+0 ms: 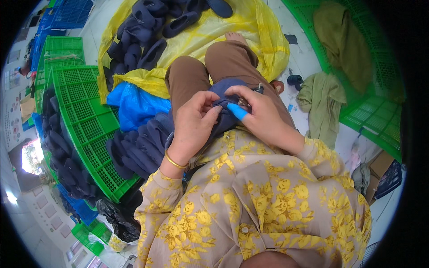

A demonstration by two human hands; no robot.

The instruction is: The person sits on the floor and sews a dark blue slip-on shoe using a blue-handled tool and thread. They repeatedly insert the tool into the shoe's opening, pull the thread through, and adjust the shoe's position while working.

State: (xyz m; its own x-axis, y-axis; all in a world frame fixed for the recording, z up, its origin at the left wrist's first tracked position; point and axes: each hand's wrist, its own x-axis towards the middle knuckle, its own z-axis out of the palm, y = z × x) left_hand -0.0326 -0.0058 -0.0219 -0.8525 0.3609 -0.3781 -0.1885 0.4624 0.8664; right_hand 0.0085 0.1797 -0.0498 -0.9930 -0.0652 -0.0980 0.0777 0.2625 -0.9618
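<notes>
Both hands, left hand (194,120) and right hand (259,114), pinch a navy shoe upper (228,96) on the lap.

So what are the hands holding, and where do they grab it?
Both hands hold one dark blue shoe piece on the lap. The left hand pinches its near edge; the right hand, with a blue fingertip cover, grips its right side.

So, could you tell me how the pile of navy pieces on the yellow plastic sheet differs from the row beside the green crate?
The pile on the yellow sheet is loose, with pieces lying at all angles; the row beside the green crate is packed side by side. The pile sits beyond the person's knees; the row lies close by the left hand. Both groups look like the same dark navy curved pieces, like the one that the left hand and right hand grip.
</notes>
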